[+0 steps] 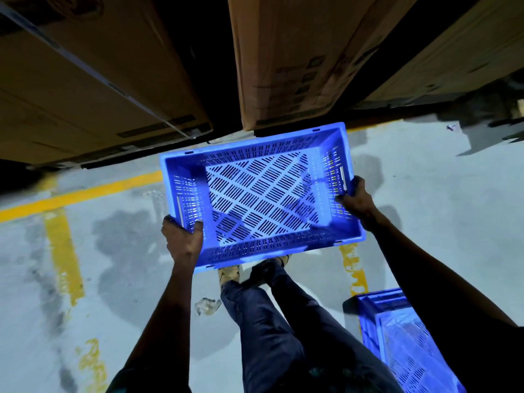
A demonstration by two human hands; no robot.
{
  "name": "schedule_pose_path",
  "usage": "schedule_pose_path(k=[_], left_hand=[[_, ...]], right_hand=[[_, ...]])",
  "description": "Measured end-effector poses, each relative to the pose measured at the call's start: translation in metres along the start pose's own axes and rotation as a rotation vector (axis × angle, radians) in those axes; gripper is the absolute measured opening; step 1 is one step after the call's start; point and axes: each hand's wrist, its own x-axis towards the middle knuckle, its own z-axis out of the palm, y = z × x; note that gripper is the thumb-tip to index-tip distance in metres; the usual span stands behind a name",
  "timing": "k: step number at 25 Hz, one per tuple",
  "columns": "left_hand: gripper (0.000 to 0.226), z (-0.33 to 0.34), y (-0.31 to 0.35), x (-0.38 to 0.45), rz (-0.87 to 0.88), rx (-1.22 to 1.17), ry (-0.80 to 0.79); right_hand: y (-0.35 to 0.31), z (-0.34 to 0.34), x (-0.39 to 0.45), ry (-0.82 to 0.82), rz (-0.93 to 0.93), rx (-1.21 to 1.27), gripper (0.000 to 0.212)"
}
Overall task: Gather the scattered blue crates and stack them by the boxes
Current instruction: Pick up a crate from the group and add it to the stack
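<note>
A blue slotted plastic crate [261, 194] is held level above the grey floor, open side up, just in front of tall cardboard boxes [283, 58]. My left hand [183, 236] grips its left short rim near the front corner. My right hand [357, 198] grips the right short rim by the handle slot. A second blue crate [402, 338] stands on the floor at the lower right, partly hidden by my right arm.
More cardboard boxes [85, 80] rise at the left with a dark gap between the stacks. Yellow painted lines [62, 245] cross the stained floor [425, 180]. My legs and feet [229, 273] are below the crate. A crumpled scrap [208, 304] lies by my foot.
</note>
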Motion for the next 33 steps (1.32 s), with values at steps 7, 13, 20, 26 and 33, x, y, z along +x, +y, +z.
schedule_pose_path(k=[7, 13, 20, 26, 33], left_hand=[[0.067, -0.006, -0.009, -0.004, 0.024, 0.098, -0.064], [0.072, -0.01, -0.026, -0.011, 0.076, 0.146, -0.074], [0.09, -0.01, -0.044, -0.033, 0.193, 0.274, -0.122], [0.055, -0.026, -0.079, -0.081, 0.123, 0.648, -0.317], [0.062, -0.062, -0.069, -0.114, 0.237, 0.891, -0.581]], right_hand=[[0.014, -0.008, 0.005, -0.159, 0.016, -0.103, 0.126], [0.038, 0.024, -0.033, 0.046, -0.071, -0.367, 0.122], [0.085, 0.034, -0.071, -0.005, -0.124, -0.461, 0.122], [0.104, 0.036, -0.128, -0.22, -0.023, -0.524, 0.088], [0.143, 0.065, -0.269, -0.087, 0.063, -0.045, 0.055]])
